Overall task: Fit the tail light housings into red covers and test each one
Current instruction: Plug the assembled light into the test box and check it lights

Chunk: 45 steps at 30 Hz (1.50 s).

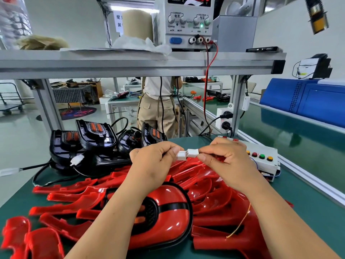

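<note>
A green counter (pixel 313 212) was seen under a metal shelf (pixel 130 62), on which a bench power supply (pixel 186 25) was set, its display lit. A wide pile of red covers (pixel 78 199) was spread over the near counter. Black tail light housings (pixel 95 136) were heaped behind it on the left. One fitted light (pixel 171 219), a housing seated in a red cover, was laid on top of the pile between the forearms. A white button box (pixel 265 152) was placed at the right, just behind the right hand.

Both forearms were stretched forward from the bottom edge, hands raised over the pile, knuckles up, fingers curled. A white connector (pixel 181 155) was pinched by the left hand (pixel 153 159) between thumb and forefinger. A second white plug (pixel 193 151) was pinched the same way by the right hand (pixel 225 157). The two were held end to end, touching; full seating could not be told.
</note>
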Tool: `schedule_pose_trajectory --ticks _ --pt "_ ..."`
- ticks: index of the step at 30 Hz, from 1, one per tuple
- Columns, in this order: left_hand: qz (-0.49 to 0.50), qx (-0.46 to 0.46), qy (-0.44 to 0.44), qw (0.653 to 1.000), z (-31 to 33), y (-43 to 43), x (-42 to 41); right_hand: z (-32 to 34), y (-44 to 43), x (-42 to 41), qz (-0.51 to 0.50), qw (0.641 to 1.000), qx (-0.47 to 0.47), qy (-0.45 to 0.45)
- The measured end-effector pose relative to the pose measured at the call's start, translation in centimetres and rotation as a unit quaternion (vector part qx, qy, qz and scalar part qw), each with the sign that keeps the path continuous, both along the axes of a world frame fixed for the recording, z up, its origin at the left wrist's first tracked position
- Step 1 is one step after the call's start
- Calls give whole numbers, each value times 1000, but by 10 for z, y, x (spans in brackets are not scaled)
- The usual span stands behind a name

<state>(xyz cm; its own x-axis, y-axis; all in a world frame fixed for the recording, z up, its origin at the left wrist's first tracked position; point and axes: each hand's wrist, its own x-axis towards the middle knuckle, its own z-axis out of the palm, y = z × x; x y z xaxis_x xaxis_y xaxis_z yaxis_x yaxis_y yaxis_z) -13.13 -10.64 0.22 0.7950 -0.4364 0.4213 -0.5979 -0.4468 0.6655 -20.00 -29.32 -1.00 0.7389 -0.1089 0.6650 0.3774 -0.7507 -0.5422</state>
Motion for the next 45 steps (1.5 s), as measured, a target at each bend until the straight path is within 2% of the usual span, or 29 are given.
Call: schedule_pose_trajectory --ticks 8,15,19,23,27,32,36,38,42,45 --pt "2 -14 7 1000 2 1 -1 -4 1 2 -49 996 -72 -8" --pt "-1 58 -16 998 2 -1 -3 -6 2 5 -89 985 -148 7" --pt "-56 60 34 996 4 4 0 -8 -4 6 -104 982 -151 41" --pt "-53 61 -16 997 4 5 1 -7 -1 5 -55 985 -146 72" --pt "-84 60 -31 994 1 4 4 -9 4 7 -55 985 -150 58" --pt "-73 59 -55 994 -10 4 10 -14 5 12 -60 987 -141 48" --pt "-29 156 -83 984 -10 5 13 -23 5 18 -79 982 -162 57" --pt "-25 174 -61 983 -6 14 15 -27 4 20 -91 978 -174 69" --pt "-13 87 -4 996 5 54 17 -30 1 23 -111 968 -188 121" --pt "18 111 26 993 2 94 16 -24 0 25 -107 965 -188 150"
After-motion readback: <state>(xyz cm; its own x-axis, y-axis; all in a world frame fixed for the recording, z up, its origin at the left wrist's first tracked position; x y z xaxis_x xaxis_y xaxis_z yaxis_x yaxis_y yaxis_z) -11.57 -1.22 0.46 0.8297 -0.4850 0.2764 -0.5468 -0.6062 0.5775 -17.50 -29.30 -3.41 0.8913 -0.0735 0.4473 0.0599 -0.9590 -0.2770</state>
